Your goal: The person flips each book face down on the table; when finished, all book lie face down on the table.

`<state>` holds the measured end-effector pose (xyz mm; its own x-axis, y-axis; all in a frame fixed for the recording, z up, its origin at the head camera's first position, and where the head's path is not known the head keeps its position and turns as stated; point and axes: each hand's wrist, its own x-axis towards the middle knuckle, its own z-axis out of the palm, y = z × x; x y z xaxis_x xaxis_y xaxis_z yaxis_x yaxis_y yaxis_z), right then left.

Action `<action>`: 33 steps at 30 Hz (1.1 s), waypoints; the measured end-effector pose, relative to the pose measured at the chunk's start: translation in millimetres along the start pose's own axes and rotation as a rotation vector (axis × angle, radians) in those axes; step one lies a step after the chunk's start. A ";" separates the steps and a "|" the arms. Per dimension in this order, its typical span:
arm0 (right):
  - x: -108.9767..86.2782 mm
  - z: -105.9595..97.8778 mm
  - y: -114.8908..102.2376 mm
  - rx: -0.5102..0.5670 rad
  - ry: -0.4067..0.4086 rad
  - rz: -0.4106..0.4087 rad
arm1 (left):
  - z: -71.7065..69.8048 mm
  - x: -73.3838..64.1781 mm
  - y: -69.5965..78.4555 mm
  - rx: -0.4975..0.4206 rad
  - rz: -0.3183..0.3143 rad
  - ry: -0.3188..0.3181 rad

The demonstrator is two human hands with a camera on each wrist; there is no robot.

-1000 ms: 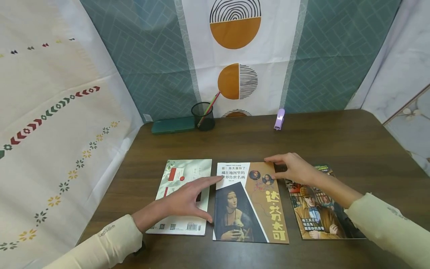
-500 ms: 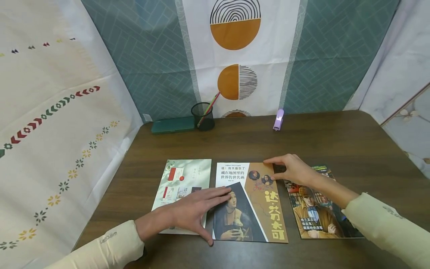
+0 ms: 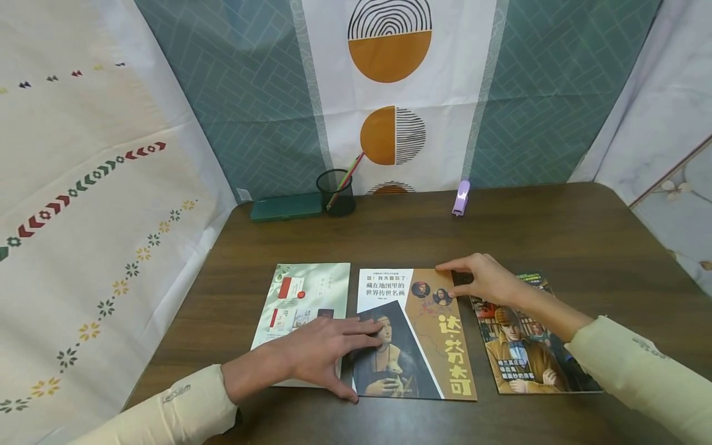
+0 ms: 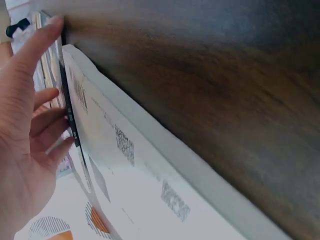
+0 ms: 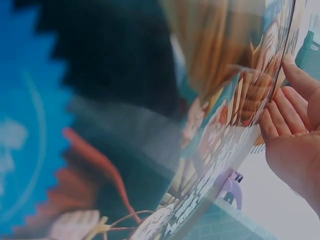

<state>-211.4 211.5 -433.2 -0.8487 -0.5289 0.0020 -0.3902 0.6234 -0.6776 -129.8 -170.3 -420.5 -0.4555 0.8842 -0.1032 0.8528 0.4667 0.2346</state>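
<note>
Da Vinci book [image 3: 431,346], five o'clock in my head view, lettered 达·芬奇; left hand [image 3: 319,346] loosely spread over its nine o'clock edge; right hand [image 3: 488,284] unclenched, thumb and forefinger at its one o'clock corner; detective book [image 3: 517,346], three o'clock, marked 吸血鬼, part-hidden; sleeve lettering [image 3: 177,393], I cannot read.

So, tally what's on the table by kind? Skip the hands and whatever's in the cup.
Books: 3
Cup: 1
Green case: 1
Purple stapler: 1
Total: 6
</note>
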 end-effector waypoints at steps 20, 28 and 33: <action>-1.8 -13.0 6.4 0.012 -0.125 -0.024 | -19.6 -2.1 5.6 0.145 0.419 0.453; -1.8 -11.8 5.9 -0.005 -0.116 -0.038 | -30.9 -4.5 1.9 0.012 0.374 0.504; -2.2 -10.5 6.1 -0.037 -0.082 -0.075 | -39.0 -4.4 -1.3 -0.010 0.358 0.577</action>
<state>-215.6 222.5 -429.6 -0.7851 -0.6194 -0.0089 -0.4659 0.5999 -0.6504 -138.9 -175.5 -382.7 -0.2113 0.8313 0.5141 0.9753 0.1443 0.1674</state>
